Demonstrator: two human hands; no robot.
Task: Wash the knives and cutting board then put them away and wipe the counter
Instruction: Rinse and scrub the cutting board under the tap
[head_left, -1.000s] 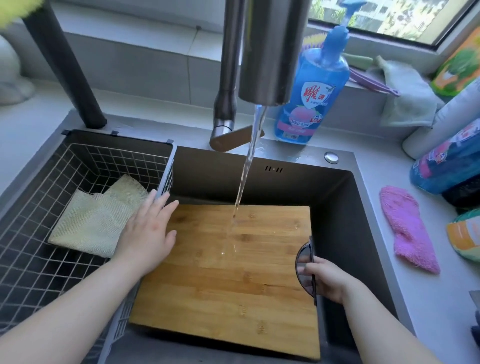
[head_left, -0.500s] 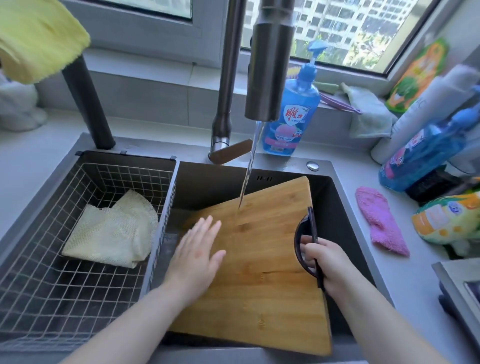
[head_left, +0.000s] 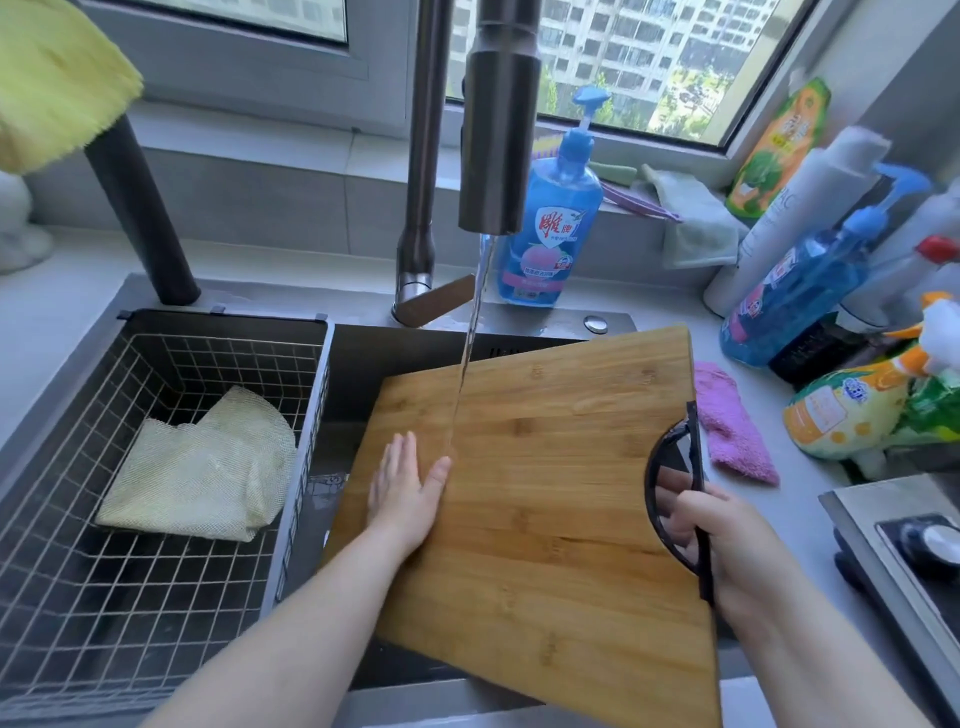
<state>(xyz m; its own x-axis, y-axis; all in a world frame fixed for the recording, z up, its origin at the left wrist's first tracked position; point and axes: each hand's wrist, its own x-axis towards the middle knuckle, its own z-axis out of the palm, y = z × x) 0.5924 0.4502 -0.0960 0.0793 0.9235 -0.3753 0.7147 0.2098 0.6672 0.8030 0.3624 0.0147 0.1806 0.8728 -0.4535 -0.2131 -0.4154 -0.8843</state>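
A bamboo cutting board (head_left: 545, 493) with a black handle cut-out on its right edge is tilted over the dark sink (head_left: 363, 374), its right side raised. My right hand (head_left: 722, 545) grips that black handle. My left hand (head_left: 405, 488) lies flat on the board's left part, fingers straight. Water runs from the steel tap (head_left: 498, 119) onto the board just right of my left fingers. No knives are in view.
A wire basket (head_left: 104, 571) in the sink's left half holds a pale yellow cloth (head_left: 202, 467). A blue soap bottle (head_left: 556, 228) stands behind the sink. A pink cloth (head_left: 727, 421), several bottles and a stove corner (head_left: 893, 561) crowd the right counter.
The board has gone from lying flat in the sink to tilted, its right side lifted higher. My left hand moved from the board's left edge onto its face.
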